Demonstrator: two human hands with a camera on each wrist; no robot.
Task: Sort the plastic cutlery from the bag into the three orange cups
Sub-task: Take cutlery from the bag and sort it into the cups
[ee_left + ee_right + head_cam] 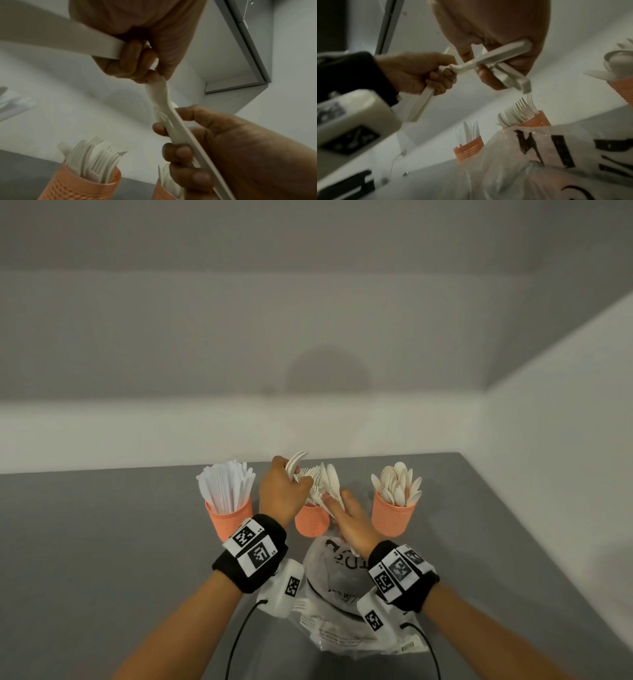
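Three orange cups stand in a row: the left cup [228, 517] holds knives, the middle cup [311, 522] forks, the right cup [392, 517] spoons. Above the middle cup my left hand [294, 479] grips several white cutlery pieces [295, 463]. It also pinches the end of one piece [159, 93] that runs into the bundle of cutlery [330, 487] gripped by my right hand [334, 503]. A fork shows in that bundle [173, 129]. The clear printed bag [342, 594] lies crumpled on the grey table [102, 542] just in front of the cups, under my wrists.
A white wall [239, 422] rises right behind the cups, and another wall [565, 440] closes the right side. Black cables [239, 635] trail from my wrist cameras over the table's near part. A few forks [303, 613] remain visible inside the bag.
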